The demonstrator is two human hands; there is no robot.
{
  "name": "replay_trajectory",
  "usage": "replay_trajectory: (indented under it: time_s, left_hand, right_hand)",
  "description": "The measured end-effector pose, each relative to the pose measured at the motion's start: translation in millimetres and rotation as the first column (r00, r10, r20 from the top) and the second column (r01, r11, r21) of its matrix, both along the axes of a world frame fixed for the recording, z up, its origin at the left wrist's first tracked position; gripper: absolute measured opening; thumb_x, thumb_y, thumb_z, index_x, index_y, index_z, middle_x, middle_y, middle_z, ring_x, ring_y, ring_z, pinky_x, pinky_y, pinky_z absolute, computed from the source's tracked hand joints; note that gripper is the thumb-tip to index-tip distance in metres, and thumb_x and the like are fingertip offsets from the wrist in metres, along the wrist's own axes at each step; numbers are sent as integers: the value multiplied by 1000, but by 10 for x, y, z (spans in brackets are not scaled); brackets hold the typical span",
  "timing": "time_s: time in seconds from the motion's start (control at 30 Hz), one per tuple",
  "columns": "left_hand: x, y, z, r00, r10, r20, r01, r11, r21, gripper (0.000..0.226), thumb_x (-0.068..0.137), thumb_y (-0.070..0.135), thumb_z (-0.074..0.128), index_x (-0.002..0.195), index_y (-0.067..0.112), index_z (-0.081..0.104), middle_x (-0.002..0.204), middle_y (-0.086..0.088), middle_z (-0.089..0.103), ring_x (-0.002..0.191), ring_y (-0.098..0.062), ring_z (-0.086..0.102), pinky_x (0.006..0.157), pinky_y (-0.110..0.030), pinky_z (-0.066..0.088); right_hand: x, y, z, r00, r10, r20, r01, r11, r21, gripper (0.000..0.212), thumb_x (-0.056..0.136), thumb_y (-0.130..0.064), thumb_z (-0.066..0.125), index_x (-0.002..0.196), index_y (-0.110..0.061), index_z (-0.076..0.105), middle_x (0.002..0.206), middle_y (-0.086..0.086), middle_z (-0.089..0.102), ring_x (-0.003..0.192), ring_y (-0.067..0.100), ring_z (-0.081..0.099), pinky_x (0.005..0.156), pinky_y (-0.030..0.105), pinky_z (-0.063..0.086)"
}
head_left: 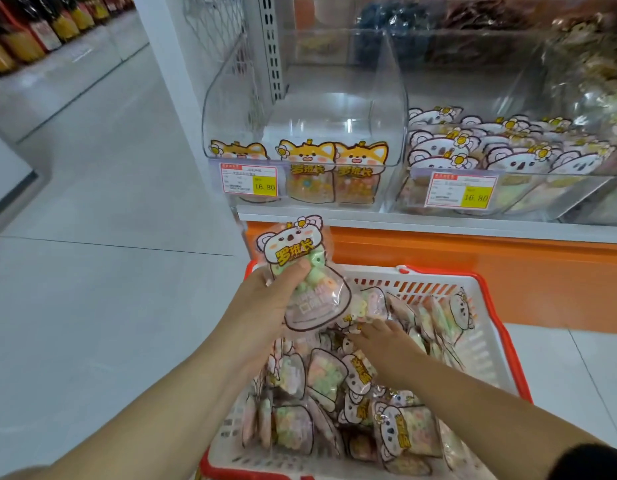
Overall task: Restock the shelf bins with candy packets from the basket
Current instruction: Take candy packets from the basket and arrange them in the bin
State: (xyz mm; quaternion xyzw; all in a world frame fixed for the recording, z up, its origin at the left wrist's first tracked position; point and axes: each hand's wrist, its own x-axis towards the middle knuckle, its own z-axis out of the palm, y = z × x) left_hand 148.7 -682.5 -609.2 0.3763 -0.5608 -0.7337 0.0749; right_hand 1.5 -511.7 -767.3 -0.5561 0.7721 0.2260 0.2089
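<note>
Holding koala packet [290, 244], left hand [265, 303] | right hand [383, 348] among packets [322, 375] in basket [487, 341]

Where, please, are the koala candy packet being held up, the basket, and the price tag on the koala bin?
koala candy packet [317, 303], head view, on its lower half.
basket [438, 271], head view, on the red far rim.
koala bin price tag [461, 190], head view, on the label's middle.
</note>
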Motion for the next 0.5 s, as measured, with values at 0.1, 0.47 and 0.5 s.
replay_trajectory:
  time_s: [0.1, 0.47, 0.5]
  left_hand:
    - [-134, -35, -28, 999, -31, 14, 30, 1000, 9, 72, 60, 74, 77, 114, 28, 72, 114, 1, 75, 115, -23, 67, 107, -55, 43]
    - [-390, 71, -142, 934, -289, 212, 329, 927, -183, 36, 94, 46, 62, 123, 29, 49, 113, 23, 55, 109, -5, 54, 96, -33, 40]
    - [-371, 132, -161, 928, -299, 221, 340, 923, -178, 54, 94, 46, 62, 139, 25, 43, 124, 20, 52, 116, -9, 51, 100, -34, 39]
  right_hand:
    - [-40, -47, 36, 999, 34, -26, -33, 998, 56, 69, 86, -45, 71, 143, -16, 46, 152, 15, 32, 141, 38, 26, 117, 53, 25]
    - [-377, 565, 1125, 559, -400, 727, 772, 570, -280, 24, 89, -32, 73, 76, -24, 54, 64, -12, 55, 61, 1, 52, 57, 16, 32]
    - [-338, 672, 1317, 482, -367, 796, 829, 483, -280, 21, 91, -29, 72, 77, -26, 56, 63, -15, 57, 58, -3, 52, 57, 14, 33]
